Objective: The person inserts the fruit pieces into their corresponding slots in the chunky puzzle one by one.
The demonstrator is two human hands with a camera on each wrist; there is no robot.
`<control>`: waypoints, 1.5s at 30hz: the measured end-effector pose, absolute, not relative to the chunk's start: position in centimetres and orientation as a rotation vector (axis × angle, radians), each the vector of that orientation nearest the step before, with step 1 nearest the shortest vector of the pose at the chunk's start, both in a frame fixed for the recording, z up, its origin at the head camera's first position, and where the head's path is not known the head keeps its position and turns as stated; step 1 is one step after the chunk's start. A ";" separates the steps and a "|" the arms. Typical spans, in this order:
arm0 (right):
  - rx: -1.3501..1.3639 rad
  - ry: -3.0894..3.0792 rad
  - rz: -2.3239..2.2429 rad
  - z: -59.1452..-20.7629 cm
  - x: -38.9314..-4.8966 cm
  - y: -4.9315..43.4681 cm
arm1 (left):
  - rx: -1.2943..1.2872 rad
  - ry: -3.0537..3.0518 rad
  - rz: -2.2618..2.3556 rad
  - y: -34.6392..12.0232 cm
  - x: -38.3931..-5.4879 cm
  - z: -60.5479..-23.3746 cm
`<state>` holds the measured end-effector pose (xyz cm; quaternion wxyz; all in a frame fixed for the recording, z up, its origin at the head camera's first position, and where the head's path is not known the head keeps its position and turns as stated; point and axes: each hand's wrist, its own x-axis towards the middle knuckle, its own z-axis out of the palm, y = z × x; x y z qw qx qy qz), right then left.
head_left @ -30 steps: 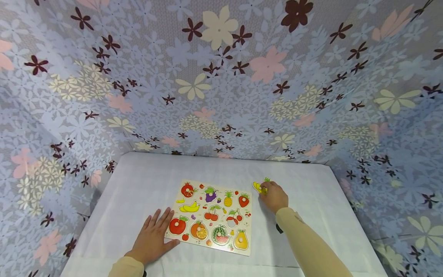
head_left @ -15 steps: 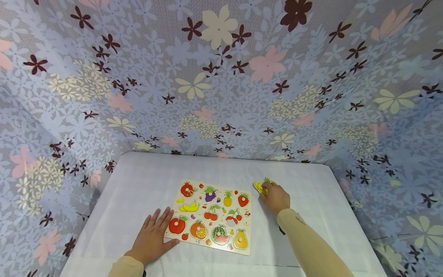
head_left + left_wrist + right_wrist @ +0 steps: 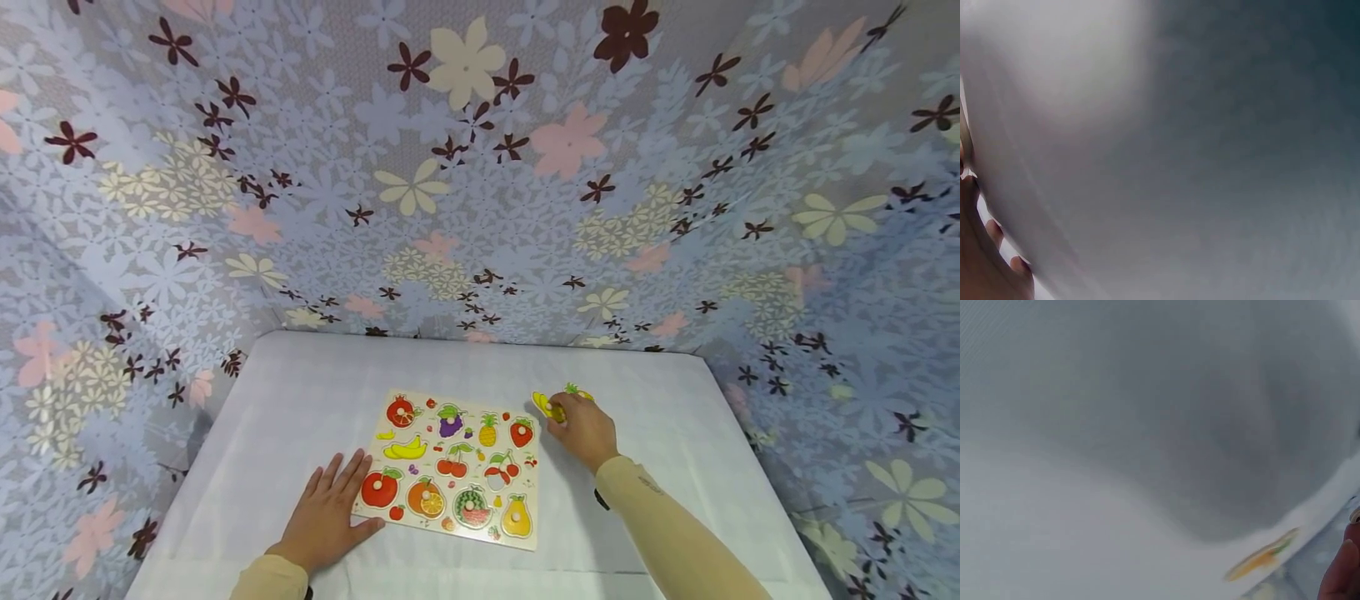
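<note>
A wooden fruit puzzle board (image 3: pixel 480 457) lies on the white-covered table. My left hand (image 3: pixel 322 514) rests spread beside its left edge, fingertips at the board's border; in the left wrist view only some fingers (image 3: pixel 994 232) show. Beyond the board's upper right corner, my right hand (image 3: pixel 583 429) pinches a banana puzzle piece (image 3: pixel 542 403), partly covered by the fingers. Just behind that hand lies a pineapple puzzle piece (image 3: pixel 573 389), also partly hidden. The right wrist view shows a blurred yellow-and-green piece (image 3: pixel 1263 557) on the white surface near a fingertip (image 3: pixel 1342 570).
Knobbed pieces sit in the board, among them an apple (image 3: pixel 380 488), an orange (image 3: pixel 427 499), a watermelon (image 3: pixel 472 506) and a pear (image 3: pixel 517 517). The banana picture (image 3: pixel 405 449) shows no knob. A floral cloth (image 3: pixel 465 208) rises behind the table (image 3: pixel 337 367).
My right hand, with the banana piece, has drawn slightly left toward the board and away from the pineapple piece. The left hand stays where it was; the head view has shifted a little.
</note>
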<state>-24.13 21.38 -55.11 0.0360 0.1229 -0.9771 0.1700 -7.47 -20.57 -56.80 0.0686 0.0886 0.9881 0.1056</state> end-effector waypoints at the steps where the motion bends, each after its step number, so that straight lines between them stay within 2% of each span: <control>1: 0.399 -2.995 0.524 -54.9 -24.0 21.0 | 0.265 2.975 0.310 -20.6 -7.5 -56.9; 9: 0.540 -2.981 0.546 -53.3 -22.8 17.7 | 0.240 2.944 0.325 -20.3 -7.4 -56.1; 29: 1.105 -2.919 0.512 -52.7 -21.0 9.2 | 0.276 2.965 0.375 -20.5 -7.3 -55.7; 45: 1.288 -2.967 0.489 -53.6 -21.3 4.6 | 0.254 2.945 0.326 -20.7 -7.4 -56.0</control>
